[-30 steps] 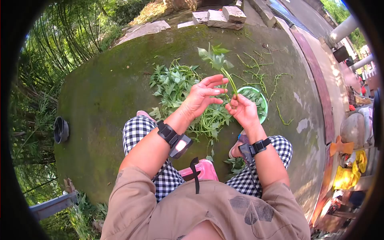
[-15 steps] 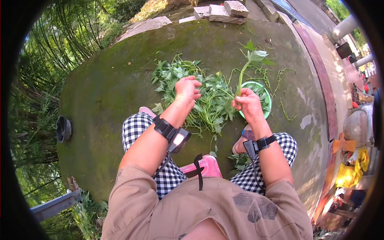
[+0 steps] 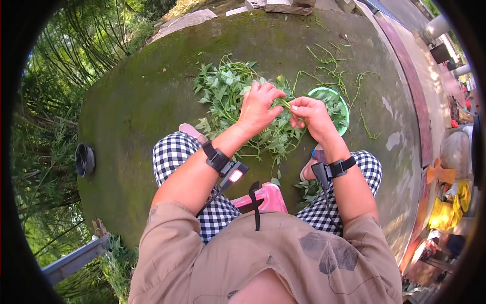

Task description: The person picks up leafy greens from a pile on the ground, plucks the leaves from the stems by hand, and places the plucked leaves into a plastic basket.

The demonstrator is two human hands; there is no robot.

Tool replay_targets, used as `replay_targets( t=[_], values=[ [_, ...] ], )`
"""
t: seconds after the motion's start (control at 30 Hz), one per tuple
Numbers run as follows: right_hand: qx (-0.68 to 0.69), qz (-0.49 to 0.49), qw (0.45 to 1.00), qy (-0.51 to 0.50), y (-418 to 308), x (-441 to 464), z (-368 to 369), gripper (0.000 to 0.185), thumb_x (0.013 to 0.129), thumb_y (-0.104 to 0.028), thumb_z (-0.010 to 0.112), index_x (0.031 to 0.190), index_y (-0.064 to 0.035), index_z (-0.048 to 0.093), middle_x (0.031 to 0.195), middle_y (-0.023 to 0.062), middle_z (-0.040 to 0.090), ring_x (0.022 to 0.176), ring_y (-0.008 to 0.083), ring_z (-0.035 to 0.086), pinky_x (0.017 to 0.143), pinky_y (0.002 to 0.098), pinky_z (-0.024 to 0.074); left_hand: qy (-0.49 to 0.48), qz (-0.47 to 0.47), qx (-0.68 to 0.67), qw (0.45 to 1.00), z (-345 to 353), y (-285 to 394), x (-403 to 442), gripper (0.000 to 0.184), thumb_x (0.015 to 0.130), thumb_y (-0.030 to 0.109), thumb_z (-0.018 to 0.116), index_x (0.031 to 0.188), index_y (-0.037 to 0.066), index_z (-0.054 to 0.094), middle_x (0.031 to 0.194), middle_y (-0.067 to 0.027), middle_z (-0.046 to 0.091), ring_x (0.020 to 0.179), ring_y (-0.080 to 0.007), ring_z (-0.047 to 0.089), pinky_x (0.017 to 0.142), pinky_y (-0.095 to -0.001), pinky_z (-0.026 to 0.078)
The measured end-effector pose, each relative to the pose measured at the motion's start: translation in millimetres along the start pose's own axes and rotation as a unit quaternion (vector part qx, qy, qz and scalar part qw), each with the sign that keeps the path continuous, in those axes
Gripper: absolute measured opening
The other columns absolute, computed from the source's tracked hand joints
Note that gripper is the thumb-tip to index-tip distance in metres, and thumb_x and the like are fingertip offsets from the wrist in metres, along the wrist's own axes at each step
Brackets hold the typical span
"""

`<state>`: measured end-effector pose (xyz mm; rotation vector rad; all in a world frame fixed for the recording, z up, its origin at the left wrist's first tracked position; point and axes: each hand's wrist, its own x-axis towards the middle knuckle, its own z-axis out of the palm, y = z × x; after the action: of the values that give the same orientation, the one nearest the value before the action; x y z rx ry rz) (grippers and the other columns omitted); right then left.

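Note:
My right hand (image 3: 313,117) pinches a small bunch of green leafy stems (image 3: 285,103) between thumb and fingers. My left hand (image 3: 259,107) meets it from the other side, its thumb and forefinger closed around the same stems; its palm hides the leaves. Under both hands spreads a heap of leafy green vines (image 3: 223,91) on the ground. Just right of my right hand stands a round basket with a pale green rim (image 3: 346,112), with leaves inside it, partly covered by my hand.
Bare vine stalks (image 3: 331,63) lie scattered beyond the basket. A black bucket (image 3: 84,160) sits far left on the mossy concrete (image 3: 131,111). Stone blocks (image 3: 288,7) line the far edge. Between my knees is a pink stool (image 3: 273,197). Yellow bags (image 3: 445,215) lie at right.
My left hand has moved right to meet my right hand and has closed on the stems. The bunch, which stood upright, is now tipped toward my left hand.

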<state>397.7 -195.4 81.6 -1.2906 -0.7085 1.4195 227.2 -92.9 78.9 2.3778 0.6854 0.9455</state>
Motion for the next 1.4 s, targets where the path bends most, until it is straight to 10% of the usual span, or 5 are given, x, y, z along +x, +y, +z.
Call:
replay_targets(
  t=[0.27,0.53,0.9,1.4],
  values=[
    [-0.091,-0.066,0.991,0.078,12,7,-13,0.019,0.090,-0.018,0.062,0.101,-0.0024,0.066,0.080,0.0006,0.064,0.067,0.0092,0.057,0.065,0.0234,0.0439,-0.075,-0.335,-0.260,0.903,-1,-32,-6,0.015,0.079,0.013,0.074,0.086,0.000,0.069,0.071,-0.0001,0.064,0.064,-0.0069,0.054,0.059,-0.0232,0.043],
    [-0.055,-0.072,0.991,0.095,0,1,-5,0.013,0.088,-0.017,0.065,0.090,-0.0039,0.064,0.071,-0.0009,0.061,0.061,0.0077,0.057,0.058,0.0227,0.0431,-0.166,-0.404,-0.437,0.786,-17,-20,-3,0.022,0.089,0.023,0.065,0.098,0.003,0.068,0.074,-0.0025,0.065,0.060,-0.0081,0.059,0.054,-0.0218,0.047],
    [-0.094,-0.052,0.994,-0.001,10,-1,3,0.015,0.084,-0.013,0.069,0.094,-0.0045,0.062,0.074,-0.0007,0.062,0.062,0.0082,0.057,0.057,0.0220,0.0439,-0.194,-0.313,-0.377,0.850,0,-16,-15,0.013,0.086,0.010,0.065,0.096,0.002,0.068,0.071,0.0004,0.063,0.057,-0.0063,0.057,0.049,-0.0203,0.045],
    [-0.176,-0.050,0.983,-0.012,2,-4,0,0.008,0.077,-0.006,0.072,0.081,-0.0017,0.066,0.068,-0.0002,0.061,0.061,0.0076,0.055,0.055,0.0233,0.0442,-0.243,-0.339,-0.427,0.802,2,-6,-21,0.014,0.089,0.016,0.063,0.089,0.002,0.066,0.063,0.0018,0.057,0.049,-0.0052,0.048,0.043,-0.0205,0.036]
  ],
)
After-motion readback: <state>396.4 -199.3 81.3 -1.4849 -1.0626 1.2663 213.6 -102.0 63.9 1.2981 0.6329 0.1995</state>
